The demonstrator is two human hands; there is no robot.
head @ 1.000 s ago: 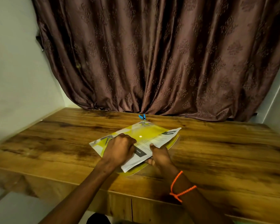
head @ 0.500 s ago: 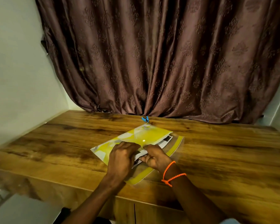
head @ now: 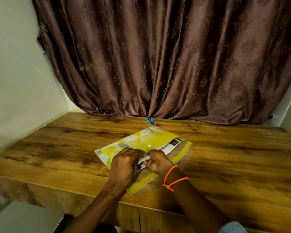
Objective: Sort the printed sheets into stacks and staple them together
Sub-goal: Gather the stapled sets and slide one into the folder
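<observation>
A yellow plastic folder (head: 141, 142) is lying flat on the wooden counter (head: 233, 158), near its front edge and a little left of centre, with its clear flap (head: 183, 158) spreading out to the right. The printed sheets (head: 170, 145) are sitting inside the folder, their white edges and a dark printed patch showing at its open side. The left hand (head: 124, 165) is pressing down on the folder's near part, fingers curled over its edge. The right hand (head: 156, 162), with an orange cord bracelet (head: 171, 179) on its wrist, is pinching the near edge of the sheets between curled fingers, just beside the left hand. A small blue object (head: 149, 120), too small to identify, is lying at the back of the counter, against the foot of the brown patterned curtain (head: 158, 56).
</observation>
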